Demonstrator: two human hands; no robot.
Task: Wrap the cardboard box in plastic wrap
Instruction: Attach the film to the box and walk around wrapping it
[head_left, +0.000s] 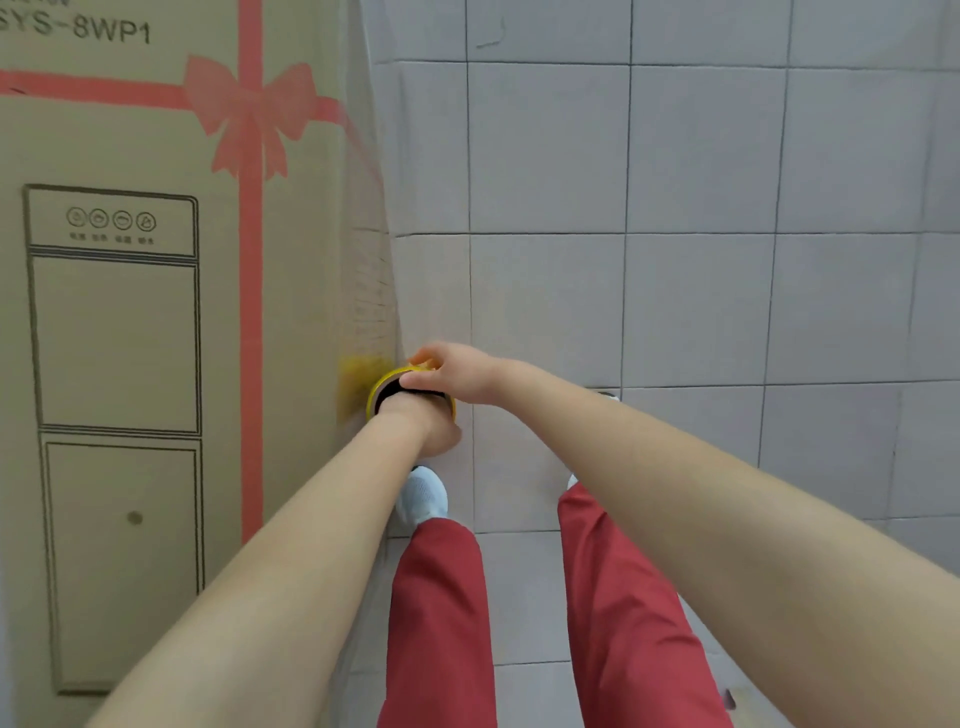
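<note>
A tall cardboard box (156, 322) with a printed pink ribbon and bow fills the left side. A yellow-rimmed roll of wrap (383, 391) is held low at the box's right corner. My left hand (428, 428) reaches into the roll's core, fingers hidden inside. My right hand (452, 371) pinches the roll's top rim from the right. A yellowish blur on the box edge beside the roll looks like wrap lying against the cardboard; I cannot tell whether it sticks.
Grey floor tiles (701, 260) spread to the right of the box. My red trouser legs (441, 623) and a white shoe (425, 496) stand close to the box's corner.
</note>
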